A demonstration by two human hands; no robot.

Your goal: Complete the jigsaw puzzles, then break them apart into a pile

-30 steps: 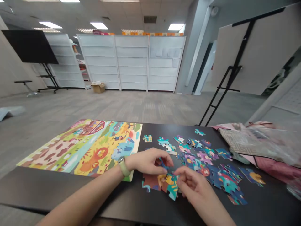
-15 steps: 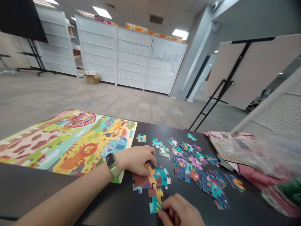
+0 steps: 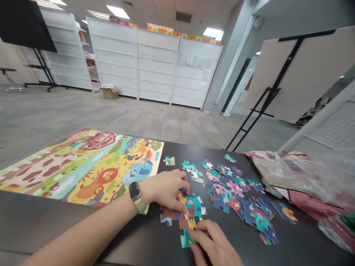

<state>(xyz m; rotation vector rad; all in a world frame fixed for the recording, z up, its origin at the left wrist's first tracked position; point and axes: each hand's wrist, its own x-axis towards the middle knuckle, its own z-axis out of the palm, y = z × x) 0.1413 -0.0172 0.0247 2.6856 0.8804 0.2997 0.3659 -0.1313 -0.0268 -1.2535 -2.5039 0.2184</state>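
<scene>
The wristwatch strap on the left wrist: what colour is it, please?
The wristwatch strap is pale green, best seen in the head view.

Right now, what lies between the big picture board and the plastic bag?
In the head view, between the picture board and the plastic bag, loose jigsaw pieces lie scattered on the dark table.

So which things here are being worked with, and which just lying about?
Worked with: bare left hand, bare right hand, joined colourful cardboard jigsaw pieces, loose jigsaw pieces, probably the large animal-scene picture board.
Lying about: clear plastic bag, brown cardboard box.
</scene>
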